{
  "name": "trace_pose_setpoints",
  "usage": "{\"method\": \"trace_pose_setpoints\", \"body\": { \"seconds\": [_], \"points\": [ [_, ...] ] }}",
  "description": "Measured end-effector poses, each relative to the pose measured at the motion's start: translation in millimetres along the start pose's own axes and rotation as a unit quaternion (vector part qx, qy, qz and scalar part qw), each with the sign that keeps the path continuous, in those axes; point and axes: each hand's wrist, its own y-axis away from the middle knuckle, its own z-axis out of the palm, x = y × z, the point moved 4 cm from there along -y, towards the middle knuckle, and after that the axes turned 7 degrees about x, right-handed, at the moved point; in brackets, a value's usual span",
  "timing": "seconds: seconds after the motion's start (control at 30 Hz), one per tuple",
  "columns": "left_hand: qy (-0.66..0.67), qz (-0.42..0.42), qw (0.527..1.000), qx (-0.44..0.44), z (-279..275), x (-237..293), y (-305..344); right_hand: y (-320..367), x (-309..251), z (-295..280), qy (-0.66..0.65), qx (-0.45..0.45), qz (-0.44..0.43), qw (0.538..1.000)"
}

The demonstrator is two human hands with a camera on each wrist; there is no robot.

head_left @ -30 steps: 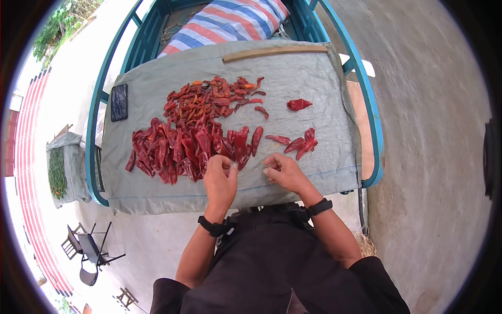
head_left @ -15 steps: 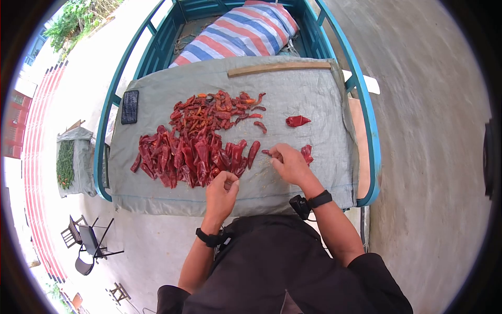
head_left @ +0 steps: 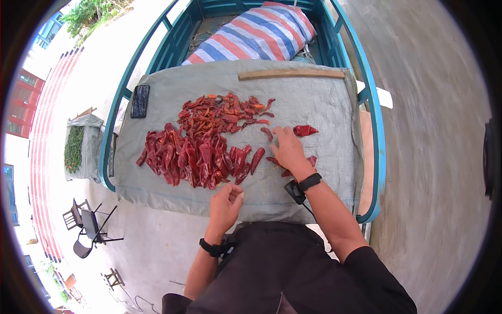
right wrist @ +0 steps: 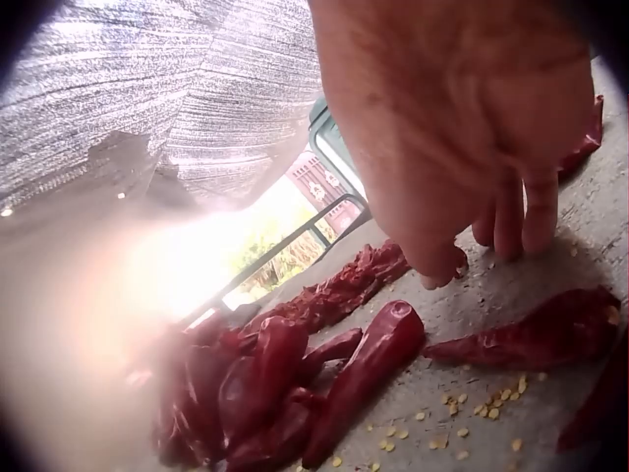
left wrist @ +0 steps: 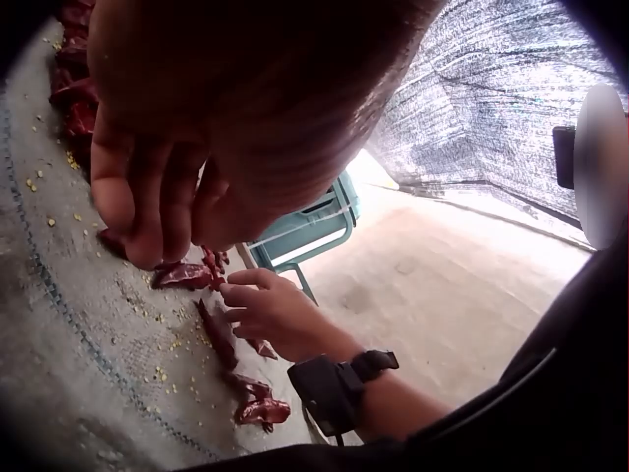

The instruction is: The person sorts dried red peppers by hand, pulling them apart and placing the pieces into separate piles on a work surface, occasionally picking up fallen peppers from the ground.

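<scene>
Large dried red chilies (head_left: 191, 159) lie heaped on the grey woven sheet, with a pile of smaller, shrivelled chilies (head_left: 217, 112) behind them. My right hand (head_left: 288, 149) reaches over the sheet, fingertips between a small curled chili (head_left: 267, 134) and a lone broad chili (head_left: 305, 130). Under its wrist lie a few more chilies (right wrist: 536, 329). In the right wrist view its fingers point loosely down with nothing seen between them. My left hand (head_left: 225, 206) hovers at the sheet's near edge, just in front of the heap, fingers loosely bent and nothing visible in them.
Pale seeds (right wrist: 491, 403) are scattered on the sheet. A wooden strip (head_left: 293, 75) lies along its far side and a dark phone-like slab (head_left: 139, 101) at its left. Teal cart rails (head_left: 374, 136) flank both sides. A striped bag (head_left: 256, 34) fills the cart bed behind.
My right hand has moved forward, away from my body, past the chilies at the right. The left hand has drawn back from the heap's edge toward me. The head view has shifted slightly.
</scene>
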Motion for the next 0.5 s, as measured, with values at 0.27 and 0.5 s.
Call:
{"method": "trace_pose_setpoints", "body": {
  "seconds": [0.27, 0.5],
  "points": [
    [0.02, -0.007, 1.0, 0.007, -7, -2, -2, -28, 21, 32, 0.007, 0.022, -0.012, 1.0],
    [0.045, -0.027, 0.999, -0.008, -11, -5, -8, -53, -15, 11, -0.261, -0.002, 0.071, 0.963]
  ]
}}
